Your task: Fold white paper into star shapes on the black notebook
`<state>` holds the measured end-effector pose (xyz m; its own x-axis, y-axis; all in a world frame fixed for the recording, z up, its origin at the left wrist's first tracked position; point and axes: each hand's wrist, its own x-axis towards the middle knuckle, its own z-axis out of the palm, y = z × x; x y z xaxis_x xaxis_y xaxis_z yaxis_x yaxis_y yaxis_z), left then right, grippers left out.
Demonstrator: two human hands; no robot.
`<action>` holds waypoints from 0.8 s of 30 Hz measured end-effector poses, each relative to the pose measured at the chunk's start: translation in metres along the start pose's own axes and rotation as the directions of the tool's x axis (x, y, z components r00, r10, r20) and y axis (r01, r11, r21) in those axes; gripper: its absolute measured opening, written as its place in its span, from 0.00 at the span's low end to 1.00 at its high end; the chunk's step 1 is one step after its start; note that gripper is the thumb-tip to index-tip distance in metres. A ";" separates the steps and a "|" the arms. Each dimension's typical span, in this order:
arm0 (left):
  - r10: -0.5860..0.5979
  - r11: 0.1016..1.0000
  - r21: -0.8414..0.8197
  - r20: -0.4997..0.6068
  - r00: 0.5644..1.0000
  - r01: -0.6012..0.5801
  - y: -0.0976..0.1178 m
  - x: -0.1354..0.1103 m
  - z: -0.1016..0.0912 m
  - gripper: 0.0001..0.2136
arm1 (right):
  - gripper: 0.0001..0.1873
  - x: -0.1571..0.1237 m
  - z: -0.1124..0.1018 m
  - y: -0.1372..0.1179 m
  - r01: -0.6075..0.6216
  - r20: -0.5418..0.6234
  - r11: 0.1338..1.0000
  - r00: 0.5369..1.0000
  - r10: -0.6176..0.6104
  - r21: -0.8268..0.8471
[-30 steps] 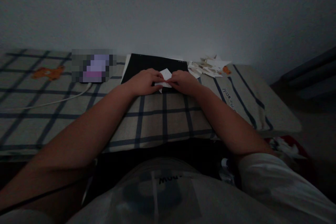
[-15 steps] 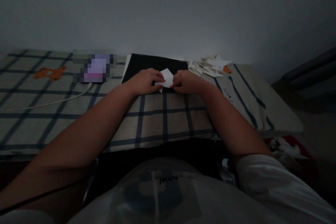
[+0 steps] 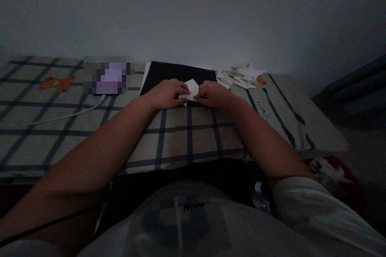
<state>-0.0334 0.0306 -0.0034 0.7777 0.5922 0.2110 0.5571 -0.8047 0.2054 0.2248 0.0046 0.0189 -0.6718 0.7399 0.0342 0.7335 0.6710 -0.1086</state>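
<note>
A small folded white paper lies on a black board set on a checked bed sheet. My left hand rests on the paper's left side, fingers curled and pressing it down. Pinching the paper's right edge, my right hand has its fingers closed. Both hands meet over the paper, hiding its lower part.
A heap of paper scraps lies right of the board by the wall. A blurred lit device with a white cable sits to the left. The bed's right edge drops off to a dark floor.
My right hand's fingers have slid slightly along the paper's right edge. The left hand has stayed put.
</note>
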 end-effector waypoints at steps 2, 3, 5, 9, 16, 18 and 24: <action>-0.008 1.000 0.012 0.001 1.000 0.008 0.000 0.000 0.000 0.20 | 0.16 -0.001 -0.004 0.000 0.009 0.028 1.000 1.000 -0.009 0.001; -0.013 1.000 0.017 0.000 1.000 0.013 0.000 0.000 0.000 0.20 | 0.15 -0.002 -0.006 0.000 0.017 0.038 1.000 0.999 -0.017 0.010; -0.025 0.999 0.027 -0.006 1.000 0.025 0.000 0.000 0.001 0.20 | 0.15 -0.004 -0.009 0.000 0.027 0.044 0.999 0.999 -0.028 0.038; -0.028 0.999 0.034 -0.003 1.000 0.028 0.000 0.000 0.002 0.21 | 0.14 -0.006 -0.014 -0.001 0.026 0.057 0.996 0.998 -0.031 0.090; -0.025 0.999 0.034 -0.003 1.000 0.025 0.003 0.000 0.000 0.21 | 0.15 -0.006 -0.010 0.002 0.055 0.023 0.990 0.998 -0.059 0.128; -0.021 0.999 0.038 0.001 1.000 0.021 0.003 0.000 0.000 0.20 | 0.17 -0.004 -0.006 0.007 0.069 -0.050 0.990 0.997 -0.063 0.121; -0.018 0.999 0.037 -0.027 0.999 0.019 0.005 -0.001 0.001 0.19 | 0.22 0.002 0.010 0.023 0.019 -0.133 0.995 0.991 -0.006 0.093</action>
<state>-0.0311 0.0261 -0.0036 0.7595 0.6072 0.2335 0.5819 -0.7945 0.1737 0.2389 0.0211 0.0067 -0.6566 0.7357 0.1663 0.7080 0.6772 -0.2003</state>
